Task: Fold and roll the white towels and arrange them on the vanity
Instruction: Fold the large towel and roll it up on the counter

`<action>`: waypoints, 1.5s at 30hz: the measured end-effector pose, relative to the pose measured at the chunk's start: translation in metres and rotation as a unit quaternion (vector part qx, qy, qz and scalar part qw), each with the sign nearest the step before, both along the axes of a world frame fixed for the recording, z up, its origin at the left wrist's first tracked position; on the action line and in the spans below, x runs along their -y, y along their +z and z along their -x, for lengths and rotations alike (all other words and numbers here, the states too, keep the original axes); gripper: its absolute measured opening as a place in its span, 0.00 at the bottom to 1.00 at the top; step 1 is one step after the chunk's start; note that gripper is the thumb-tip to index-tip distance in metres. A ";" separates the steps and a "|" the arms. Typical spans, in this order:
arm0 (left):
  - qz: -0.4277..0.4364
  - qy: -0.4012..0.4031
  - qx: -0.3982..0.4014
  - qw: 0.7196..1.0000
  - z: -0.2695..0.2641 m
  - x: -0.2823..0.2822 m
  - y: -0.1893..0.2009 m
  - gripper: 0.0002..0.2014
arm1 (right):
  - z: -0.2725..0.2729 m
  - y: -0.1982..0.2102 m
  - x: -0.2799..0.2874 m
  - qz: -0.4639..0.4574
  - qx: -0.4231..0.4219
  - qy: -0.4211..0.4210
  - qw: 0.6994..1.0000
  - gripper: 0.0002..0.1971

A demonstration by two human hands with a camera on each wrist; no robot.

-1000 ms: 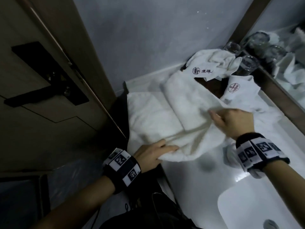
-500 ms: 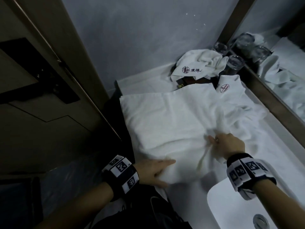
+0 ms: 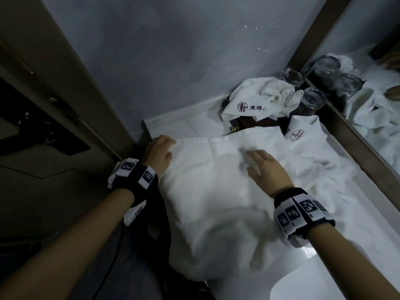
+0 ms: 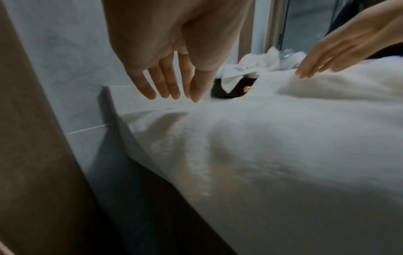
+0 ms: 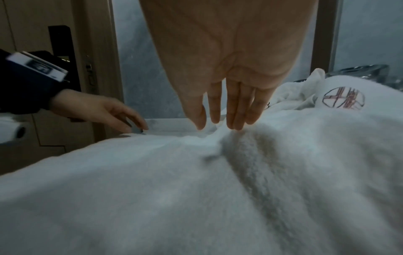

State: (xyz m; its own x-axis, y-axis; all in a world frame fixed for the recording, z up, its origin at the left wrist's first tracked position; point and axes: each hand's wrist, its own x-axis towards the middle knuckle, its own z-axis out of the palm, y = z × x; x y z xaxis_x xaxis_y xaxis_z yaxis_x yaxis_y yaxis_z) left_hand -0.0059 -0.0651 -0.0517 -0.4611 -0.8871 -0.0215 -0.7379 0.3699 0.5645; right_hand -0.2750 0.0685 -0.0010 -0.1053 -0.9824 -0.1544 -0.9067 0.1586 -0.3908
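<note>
A large white towel [image 3: 216,191] lies spread flat over the white vanity top [image 3: 173,124], its near part hanging over the front edge. My left hand [image 3: 161,151] is open at the towel's far left corner, fingers straight, just over the edge [image 4: 172,93]. My right hand [image 3: 263,167] lies open with flat fingers on the towel's middle, fingertips [image 5: 220,124] touching a small ridge of cloth. A second towel with a red round logo [image 3: 297,135] lies crumpled at the right. A third logo towel [image 3: 259,98] is bunched at the back.
Two drinking glasses [image 3: 311,100] stand by the mirror [image 3: 372,100] at the back right. A dark wooden box [image 3: 244,124] sits under the bunched towel. The basin [image 3: 307,284] is at the lower right. A door with a black lock plate [image 3: 43,135] is close on the left.
Both hands let go of the towel's near edge and moved away from me across it; the left went to the far left corner, the right to the middle, flattening the cloth.
</note>
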 end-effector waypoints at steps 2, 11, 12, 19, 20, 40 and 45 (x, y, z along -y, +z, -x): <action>-0.021 0.015 0.043 0.999 0.001 0.022 -0.005 0.14 | -0.006 -0.004 0.004 -0.026 0.026 0.022 0.999 0.24; -0.076 -0.025 0.084 0.993 0.015 0.064 0.000 0.10 | -0.027 -0.034 -0.029 -0.119 0.201 0.096 0.968 0.25; -0.046 -0.028 0.079 0.995 0.016 0.066 0.002 0.07 | -0.026 -0.037 -0.031 -0.122 0.200 0.098 0.967 0.27; 0.027 -0.058 0.126 0.990 0.023 0.056 0.002 0.06 | -0.029 -0.044 -0.042 -0.146 0.157 0.079 0.974 0.33; 0.036 -0.055 0.122 0.990 0.022 0.053 0.002 0.07 | -0.029 -0.043 -0.043 -0.148 0.157 0.077 0.973 0.33; 0.005 -0.189 0.106 0.976 0.045 -0.125 0.001 0.31 | -0.023 -0.049 -0.088 -0.136 0.063 0.154 0.977 0.39; -0.029 -0.268 0.136 0.953 0.052 -0.204 0.001 0.32 | -0.004 -0.036 -0.130 -0.099 -0.084 0.059 0.990 0.34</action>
State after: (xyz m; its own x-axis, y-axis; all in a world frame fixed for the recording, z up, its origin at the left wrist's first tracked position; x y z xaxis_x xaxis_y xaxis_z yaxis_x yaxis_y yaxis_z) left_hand -0.0583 0.1385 -0.0504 -0.8186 -0.5184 -0.2473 -0.5731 0.7091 0.4108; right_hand -0.2711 0.1985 -0.0372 -0.0327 -0.9413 -0.3359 -0.9730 0.1068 -0.2046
